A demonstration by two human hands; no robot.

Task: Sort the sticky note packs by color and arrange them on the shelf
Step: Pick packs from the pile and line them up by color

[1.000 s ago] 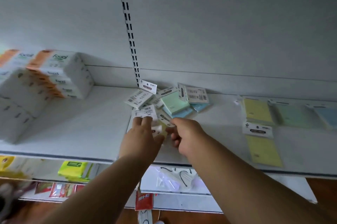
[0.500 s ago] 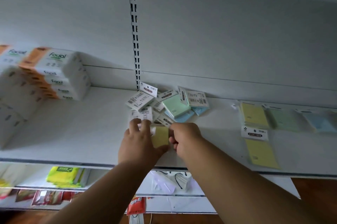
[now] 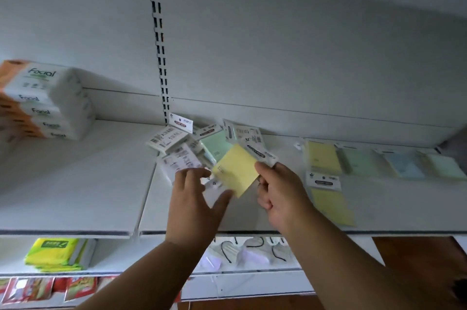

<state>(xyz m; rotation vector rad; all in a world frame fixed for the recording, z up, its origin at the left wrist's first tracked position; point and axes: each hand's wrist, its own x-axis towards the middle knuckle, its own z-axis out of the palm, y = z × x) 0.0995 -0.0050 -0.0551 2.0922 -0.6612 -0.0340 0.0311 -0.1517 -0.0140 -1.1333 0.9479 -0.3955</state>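
Note:
My right hand pinches a yellow sticky note pack by its white header card and holds it tilted above the white shelf. My left hand is spread open just left of it, fingers over a white-backed pack lying on the shelf. Behind them a loose heap of packs lies face down and face up, with a green pack among them. On the right, sorted packs lie flat: two yellow packs, a green pack, a blue pack and another green pack.
Stacked facial tissue packs fill the shelf's left end. A slotted upright runs up the back panel. The lower shelf holds a yellow-green pack, bagged items with black loops and red packets.
My right hand has lifted the yellow pack out of the heap and up to the right. My left hand has let go and spread open. The camera has moved closer.

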